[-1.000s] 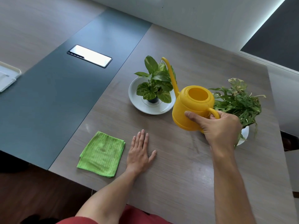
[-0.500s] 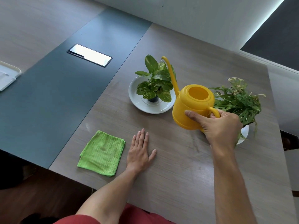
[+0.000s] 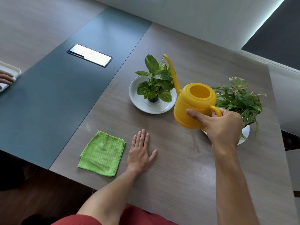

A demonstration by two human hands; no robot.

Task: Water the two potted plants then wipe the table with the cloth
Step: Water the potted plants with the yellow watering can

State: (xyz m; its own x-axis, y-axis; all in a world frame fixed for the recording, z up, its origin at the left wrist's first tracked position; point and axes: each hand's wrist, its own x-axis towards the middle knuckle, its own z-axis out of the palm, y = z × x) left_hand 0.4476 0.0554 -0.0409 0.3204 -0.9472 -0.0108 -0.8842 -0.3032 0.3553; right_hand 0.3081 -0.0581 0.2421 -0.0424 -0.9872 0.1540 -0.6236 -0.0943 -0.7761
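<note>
my right hand was closed round the handle of the yellow plastic watering can, its spout tip over the broad-leaved potted plant in the white dish. my wrist hid much of the second, fine-leaved plant's white pot. my left hand lay flat and empty beside the folded green cloth. since a moment before, another hand had appeared at the left edge.

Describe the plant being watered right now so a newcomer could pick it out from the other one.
On the wood-grain table, find the yellow watering can held by the right hand. Its spout reaches over the plant in the white dish, left of the can: broad glossy leaves, not finely cut ones.
</note>
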